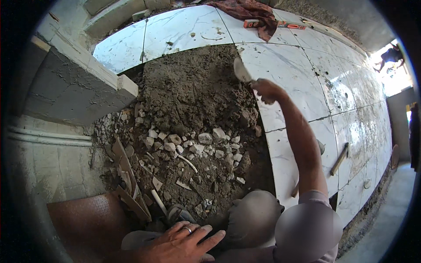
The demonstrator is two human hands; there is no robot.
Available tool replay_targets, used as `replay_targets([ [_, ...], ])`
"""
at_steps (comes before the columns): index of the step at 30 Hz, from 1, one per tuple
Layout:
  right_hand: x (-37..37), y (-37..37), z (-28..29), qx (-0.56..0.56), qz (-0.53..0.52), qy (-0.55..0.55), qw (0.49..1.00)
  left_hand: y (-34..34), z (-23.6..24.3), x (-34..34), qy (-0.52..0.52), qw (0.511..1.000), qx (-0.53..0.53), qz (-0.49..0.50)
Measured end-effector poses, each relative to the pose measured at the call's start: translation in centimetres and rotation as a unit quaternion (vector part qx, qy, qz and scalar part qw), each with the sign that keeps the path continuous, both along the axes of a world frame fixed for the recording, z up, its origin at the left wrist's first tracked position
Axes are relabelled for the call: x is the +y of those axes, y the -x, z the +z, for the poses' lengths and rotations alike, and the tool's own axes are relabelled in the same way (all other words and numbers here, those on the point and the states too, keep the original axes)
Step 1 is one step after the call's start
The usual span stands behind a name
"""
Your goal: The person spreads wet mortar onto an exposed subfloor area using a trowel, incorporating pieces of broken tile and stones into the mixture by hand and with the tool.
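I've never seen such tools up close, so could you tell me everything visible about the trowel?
The trowel has a pale, rounded blade, perhaps metal. Its handle is mostly hidden in the right hand, which grips it. The blade slants up and left from there, over the border between brown mortar and white tile; contact with either is unclear.

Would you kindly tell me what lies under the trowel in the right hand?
The trowel overlaps the border between mortar and a white tile; the surface directly beneath its blade is covered, so contact cannot be judged.

Two hands (268, 90) (184, 243), one trowel (241, 71)
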State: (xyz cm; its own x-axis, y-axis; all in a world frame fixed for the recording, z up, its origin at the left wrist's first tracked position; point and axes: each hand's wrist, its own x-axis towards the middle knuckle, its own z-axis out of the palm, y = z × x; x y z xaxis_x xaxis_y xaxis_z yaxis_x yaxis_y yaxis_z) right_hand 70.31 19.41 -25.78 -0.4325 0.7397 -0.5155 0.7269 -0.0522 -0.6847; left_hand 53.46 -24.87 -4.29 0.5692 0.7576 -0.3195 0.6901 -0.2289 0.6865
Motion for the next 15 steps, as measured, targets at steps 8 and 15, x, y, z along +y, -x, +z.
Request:
replay_targets([
  [8, 4.2, 2.6, 1.8, -0.195, 0.113, -0.145, 0.963, -0.1, -0.5, 1.8, 0.016, 1.000, 0.003, -0.025],
  [15, 3.0, -2.3, 1.2, -0.299, 0.232, -0.024, 0.925, 0.0, -0.5, 2.2, 0.014, 1.000, 0.013, -0.009],
])
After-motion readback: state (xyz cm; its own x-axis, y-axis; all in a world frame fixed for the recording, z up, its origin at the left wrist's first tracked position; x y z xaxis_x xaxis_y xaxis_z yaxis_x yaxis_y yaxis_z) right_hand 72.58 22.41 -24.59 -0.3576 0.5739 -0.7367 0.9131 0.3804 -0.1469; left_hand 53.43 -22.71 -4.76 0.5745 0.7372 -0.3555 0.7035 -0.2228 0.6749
